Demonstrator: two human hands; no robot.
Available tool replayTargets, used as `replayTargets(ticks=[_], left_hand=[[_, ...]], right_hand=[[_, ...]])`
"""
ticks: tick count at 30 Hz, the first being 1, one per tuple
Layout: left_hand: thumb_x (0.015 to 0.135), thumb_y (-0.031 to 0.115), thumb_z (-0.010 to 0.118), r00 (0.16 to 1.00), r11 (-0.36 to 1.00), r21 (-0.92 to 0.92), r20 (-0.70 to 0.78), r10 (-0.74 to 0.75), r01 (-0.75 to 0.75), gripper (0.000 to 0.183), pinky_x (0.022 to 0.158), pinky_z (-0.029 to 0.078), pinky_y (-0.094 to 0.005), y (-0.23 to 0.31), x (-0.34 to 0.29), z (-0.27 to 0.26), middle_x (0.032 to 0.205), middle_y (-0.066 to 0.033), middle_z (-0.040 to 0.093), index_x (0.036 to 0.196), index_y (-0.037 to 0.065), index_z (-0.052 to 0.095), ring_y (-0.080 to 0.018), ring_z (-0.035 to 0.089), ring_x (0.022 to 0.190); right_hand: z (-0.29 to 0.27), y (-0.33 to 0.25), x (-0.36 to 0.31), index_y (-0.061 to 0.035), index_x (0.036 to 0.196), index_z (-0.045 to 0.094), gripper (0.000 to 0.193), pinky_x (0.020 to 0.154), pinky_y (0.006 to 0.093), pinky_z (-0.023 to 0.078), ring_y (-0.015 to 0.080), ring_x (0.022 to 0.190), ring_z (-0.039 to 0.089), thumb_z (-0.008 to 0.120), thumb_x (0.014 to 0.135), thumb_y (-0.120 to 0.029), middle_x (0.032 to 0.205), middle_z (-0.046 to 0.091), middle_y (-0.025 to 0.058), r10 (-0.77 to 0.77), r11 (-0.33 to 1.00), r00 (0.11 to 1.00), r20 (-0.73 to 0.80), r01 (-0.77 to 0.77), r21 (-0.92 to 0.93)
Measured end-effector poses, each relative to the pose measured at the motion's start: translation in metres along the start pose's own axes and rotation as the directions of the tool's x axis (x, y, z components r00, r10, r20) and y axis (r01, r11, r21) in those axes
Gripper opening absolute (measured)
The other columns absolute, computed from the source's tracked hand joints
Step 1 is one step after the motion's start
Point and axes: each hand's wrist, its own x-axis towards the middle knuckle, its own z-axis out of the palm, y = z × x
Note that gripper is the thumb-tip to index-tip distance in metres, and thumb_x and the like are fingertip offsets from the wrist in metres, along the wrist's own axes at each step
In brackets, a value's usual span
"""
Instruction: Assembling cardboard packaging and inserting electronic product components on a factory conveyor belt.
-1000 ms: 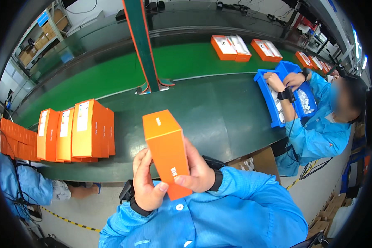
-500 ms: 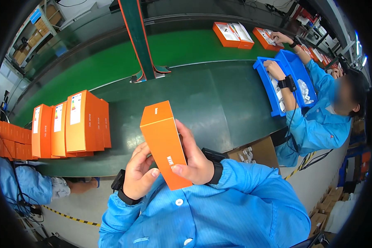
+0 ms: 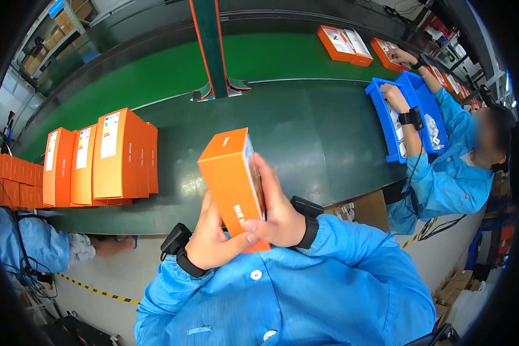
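Note:
An orange cardboard box is held upright in front of my chest, slightly tilted, with its narrow printed side toward me. My left hand is closed round its lower left side, thumb across the near face; those fingers are partly hidden behind the box. On the right side my right hand grips it too, with fingers along the side panel and thumb on the front near the bottom. Several similar orange boxes stand in a row on the dark green table to the left, some with white labels.
Smaller orange boxes are stacked at the far left. A green post rises behind the table. At right, a co-worker reaches into a blue bin and an open orange box. A carton stands below the table edge.
My left hand has moved up and now wraps the box, its thumb lying across the front. The box has turned slightly, showing more of its right side. The view has shifted a little.

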Motion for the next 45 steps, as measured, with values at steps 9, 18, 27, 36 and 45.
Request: replayTargets(ticks=[9,18,27,36,45], left_hand=[[0.103,0.034,0.072,0.982,0.800,-0.583,-0.019,-0.187,0.141,0.079,0.121,0.043,-0.0447,-0.007,0.000,-0.002,0.154,-0.0144,0.042,0.165,-0.003,0.041,-0.0272,0.047,0.145],[0.101,0.020,0.077,0.986,0.803,-0.579,0.020,-0.163,0.144,0.076,0.120,0.046,-0.0430,-0.013,-0.002,-0.009,0.153,-0.0131,0.046,0.164,-0.004,0.042,-0.0236,0.053,0.139],[0.099,0.018,0.080,0.976,0.779,-0.591,0.078,-0.201,0.208,0.078,0.119,0.047,-0.0435,-0.010,-0.003,-0.015,0.152,-0.0130,0.051,0.163,-0.004,0.042,-0.0246,0.057,0.137],[0.098,0.027,0.082,0.955,0.760,-0.579,0.196,-0.223,0.296,0.085,0.123,0.043,-0.0449,-0.010,0.005,-0.019,0.157,-0.0142,0.051,0.165,-0.002,0.038,-0.0264,0.052,0.148],[0.091,0.037,0.085,0.964,0.616,-0.774,-0.028,-0.264,0.145,0.090,0.121,0.045,-0.0430,-0.020,0.021,0.002,0.152,-0.0134,0.056,0.159,-0.002,0.040,-0.0244,0.055,0.143]], right_hand=[[0.000,0.002,0.001,0.0008,0.172,-0.011,0.120,0.131,0.0473,0.026,0.0339,0.162,0.028,0.075,0.100,-0.042,0.174,0.022,0.0206,0.130,0.889,0.991,0.008,-0.120,0.442],[0.003,0.006,0.002,0.0001,0.172,-0.013,0.121,0.131,0.0482,0.027,0.0325,0.162,0.026,0.071,0.100,-0.049,0.174,0.020,0.0207,0.150,0.842,0.987,0.059,-0.158,0.516],[0.006,0.013,-0.005,0.0017,0.170,-0.018,0.124,0.134,0.0506,0.017,0.0339,0.167,0.011,0.069,0.100,-0.052,0.178,0.008,0.0217,0.197,0.857,0.976,0.092,-0.217,0.467],[0.002,0.015,-0.004,0.0091,0.169,-0.014,0.125,0.134,0.0544,0.013,0.0458,0.165,0.008,0.064,0.099,-0.060,0.175,0.006,0.0319,0.128,0.975,0.989,0.071,-0.138,0.172],[-0.020,-0.014,0.021,0.0039,0.172,0.011,0.102,0.127,0.0455,0.034,0.0312,0.154,0.041,0.074,0.099,-0.029,0.164,0.038,0.0231,0.224,0.901,0.972,-0.066,-0.181,0.394]])
